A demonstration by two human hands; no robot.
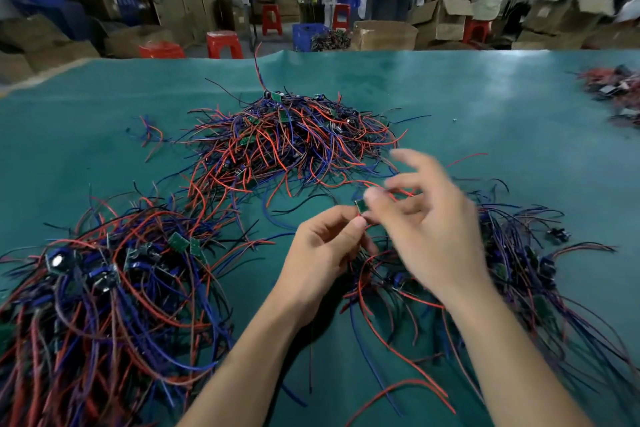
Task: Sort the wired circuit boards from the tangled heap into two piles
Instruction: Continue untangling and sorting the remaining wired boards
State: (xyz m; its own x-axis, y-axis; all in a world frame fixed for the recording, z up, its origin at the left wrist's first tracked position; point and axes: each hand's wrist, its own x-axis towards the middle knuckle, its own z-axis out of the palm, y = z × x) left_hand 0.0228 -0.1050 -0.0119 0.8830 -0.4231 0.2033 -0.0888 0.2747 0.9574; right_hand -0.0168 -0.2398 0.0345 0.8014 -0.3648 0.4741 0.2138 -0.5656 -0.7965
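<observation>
Sorting is sitting roughly midway: left pile [104, 295] and right pile [512, 263] are growing, tangled heap [287, 139] is remaining large; left hand [322, 253] is pinching a circuit board [362, 206], right hand [429, 218] grip blurred, cannot tell.

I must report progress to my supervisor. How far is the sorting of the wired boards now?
Done: two piles already lie near the person, the left pile and the right pile. In hand: the left hand and right hand pinch one small green board between them. Left: the tangled heap behind is still large, so much remains.
</observation>
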